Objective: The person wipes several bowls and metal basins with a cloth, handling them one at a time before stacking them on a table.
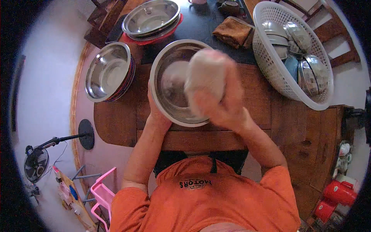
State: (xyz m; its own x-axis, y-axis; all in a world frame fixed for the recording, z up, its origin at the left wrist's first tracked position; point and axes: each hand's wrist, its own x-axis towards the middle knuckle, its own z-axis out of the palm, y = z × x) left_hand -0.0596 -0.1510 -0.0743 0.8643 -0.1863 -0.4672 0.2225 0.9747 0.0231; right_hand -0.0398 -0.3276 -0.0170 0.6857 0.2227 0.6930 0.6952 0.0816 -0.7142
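A round stainless steel basin (170, 79) is in front of me over the wooden table, its hollow side toward me. My left hand (157, 110) grips its lower left side, the fingers mostly hidden behind the wall. In my right hand (228, 106) is a bunched white cloth (205, 75), held over the right part of the basin and blurred by motion. Whether the cloth touches the metal I cannot tell. To the left stands a stack of steel basins (110, 71). Another stack of basins (151, 17) sits on a red mat farther back.
At the right a white perforated plastic basket (264, 73) holds several steel bowls (315, 73). A folded brown cloth (234, 33) lies on the dark tabletop panel. The wooden table's (232, 139) front edge is close to me. A fan (36, 164) and pink plastic chair (102, 193) stand at left.
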